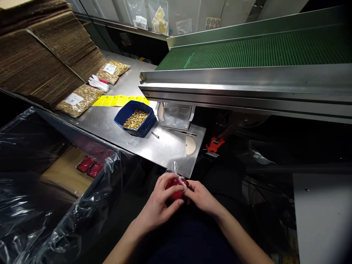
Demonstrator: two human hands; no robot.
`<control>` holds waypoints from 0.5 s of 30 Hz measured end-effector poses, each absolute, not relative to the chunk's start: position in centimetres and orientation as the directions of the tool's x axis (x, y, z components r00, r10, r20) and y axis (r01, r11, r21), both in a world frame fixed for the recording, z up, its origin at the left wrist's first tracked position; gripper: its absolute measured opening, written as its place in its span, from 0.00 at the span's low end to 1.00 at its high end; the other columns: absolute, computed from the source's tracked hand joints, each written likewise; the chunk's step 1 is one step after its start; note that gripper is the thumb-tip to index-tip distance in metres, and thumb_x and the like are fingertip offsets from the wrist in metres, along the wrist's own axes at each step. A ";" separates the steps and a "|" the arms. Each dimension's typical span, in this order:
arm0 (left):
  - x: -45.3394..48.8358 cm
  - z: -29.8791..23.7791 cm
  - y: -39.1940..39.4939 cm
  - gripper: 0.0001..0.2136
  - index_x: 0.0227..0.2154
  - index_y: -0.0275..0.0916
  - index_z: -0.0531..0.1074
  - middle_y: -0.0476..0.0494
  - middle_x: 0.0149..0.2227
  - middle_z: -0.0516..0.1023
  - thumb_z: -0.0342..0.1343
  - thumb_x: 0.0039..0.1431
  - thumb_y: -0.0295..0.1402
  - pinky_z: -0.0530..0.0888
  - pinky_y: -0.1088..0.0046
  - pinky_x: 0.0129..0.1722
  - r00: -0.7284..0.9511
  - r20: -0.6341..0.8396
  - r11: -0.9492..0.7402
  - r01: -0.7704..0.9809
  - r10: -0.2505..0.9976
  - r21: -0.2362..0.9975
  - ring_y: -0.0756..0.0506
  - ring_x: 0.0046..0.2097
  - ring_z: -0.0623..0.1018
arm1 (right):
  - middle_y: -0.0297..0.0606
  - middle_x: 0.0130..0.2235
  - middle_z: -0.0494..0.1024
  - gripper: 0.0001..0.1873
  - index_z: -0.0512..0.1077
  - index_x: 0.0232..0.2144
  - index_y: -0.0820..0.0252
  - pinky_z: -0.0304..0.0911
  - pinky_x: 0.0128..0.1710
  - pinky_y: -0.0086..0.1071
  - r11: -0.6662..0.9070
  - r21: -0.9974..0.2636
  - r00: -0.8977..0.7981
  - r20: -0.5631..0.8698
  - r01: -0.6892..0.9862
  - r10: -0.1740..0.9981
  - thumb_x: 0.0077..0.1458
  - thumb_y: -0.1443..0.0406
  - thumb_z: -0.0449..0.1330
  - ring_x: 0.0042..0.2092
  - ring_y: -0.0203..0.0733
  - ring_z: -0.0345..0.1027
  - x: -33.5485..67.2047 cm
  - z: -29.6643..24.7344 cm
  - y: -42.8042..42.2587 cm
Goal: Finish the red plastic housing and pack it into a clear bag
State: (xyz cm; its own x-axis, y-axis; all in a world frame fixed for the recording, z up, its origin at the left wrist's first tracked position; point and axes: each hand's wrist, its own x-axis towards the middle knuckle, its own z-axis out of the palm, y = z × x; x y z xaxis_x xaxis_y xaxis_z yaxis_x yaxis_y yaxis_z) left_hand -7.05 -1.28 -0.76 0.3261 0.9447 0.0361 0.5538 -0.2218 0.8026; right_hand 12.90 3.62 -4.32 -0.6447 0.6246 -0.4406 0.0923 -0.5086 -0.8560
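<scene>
Both my hands meet low in the middle of the view, just below the front edge of the steel table (165, 150). My left hand (159, 205) is closed around a small red packet in clear plastic (176, 185). My right hand (202, 198) pinches the same packet from the right side, fingers pressed on it. A twist of clear film sticks up above the packet. A blue bin of small gold pieces (135, 119) sits on the table beyond my hands.
A plastic-lined carton (63, 176) at the left holds two red packets (89, 167). Bags of gold pieces (78, 101), white gloves (98, 83), yellow labels (118, 100) and stacked flat cardboard (41, 47) lie farther back. A green conveyor (255, 51) runs at the right.
</scene>
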 end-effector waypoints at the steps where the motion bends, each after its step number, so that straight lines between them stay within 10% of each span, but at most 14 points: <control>1: -7.4 -0.8 -1.2 0.25 0.60 0.51 0.70 0.36 0.68 0.61 0.66 0.61 0.38 0.66 0.44 0.66 0.365 -0.005 -0.217 0.563 0.931 0.797 0.30 0.69 0.60 | 0.35 0.32 0.77 0.17 0.76 0.37 0.62 0.63 0.30 0.26 -0.537 -0.840 -0.663 -0.446 0.079 0.601 0.63 0.53 0.60 0.28 0.33 0.65 13.0 -4.1 3.7; 8: -7.9 -3.4 -2.1 0.36 0.63 0.49 0.66 0.34 0.61 0.69 0.71 0.53 0.46 0.69 0.47 0.63 0.338 -0.196 0.168 0.111 0.920 0.979 0.32 0.62 0.71 | 0.38 0.30 0.79 0.29 0.76 0.35 0.64 0.67 0.33 0.30 -0.558 -0.812 -0.733 -0.485 0.173 0.477 0.64 0.43 0.55 0.28 0.35 0.71 15.0 -2.7 5.0; 15: -7.0 -5.0 -3.9 0.37 0.63 0.49 0.62 0.37 0.61 0.70 0.69 0.53 0.50 0.66 0.54 0.62 0.449 -0.301 0.475 -0.348 0.841 0.808 0.34 0.60 0.72 | 0.33 0.40 0.84 0.12 0.79 0.45 0.53 0.67 0.41 0.31 -0.292 -0.872 -0.607 -0.484 0.393 0.630 0.58 0.60 0.65 0.39 0.41 0.76 15.6 -2.2 5.4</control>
